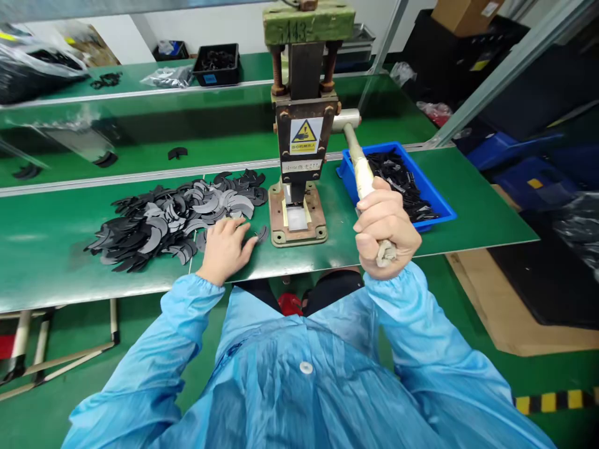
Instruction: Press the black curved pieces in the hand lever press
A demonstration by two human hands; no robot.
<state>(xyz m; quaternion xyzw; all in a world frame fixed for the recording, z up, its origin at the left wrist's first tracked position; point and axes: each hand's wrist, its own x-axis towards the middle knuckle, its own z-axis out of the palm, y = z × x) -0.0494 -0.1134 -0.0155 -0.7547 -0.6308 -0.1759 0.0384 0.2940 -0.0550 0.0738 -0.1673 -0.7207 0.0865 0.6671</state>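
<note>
A manual lever press (299, 125) with a yellow warning label stands on the green workbench in front of me. My right hand (387, 231) is wrapped round the press lever (361, 168), whose grip is covered in pale wrapping. On the bench, my left hand (228, 248) lies palm down with its fingers apart, at the near right edge of a pile of black and grey curved pieces (182, 215). One loose curved piece (262, 234) sits just right of its fingertips, close to the press base (318, 227). Whether the fingers touch any piece is hard to see.
Right of the press, a blue bin (442, 215) holds many black parts, partly behind my right hand. A black tray (218, 78) and plastic bags (169, 76) stand on the back shelf. A metal post (505, 81) slants up at the right. The bench's front edge runs before me.
</note>
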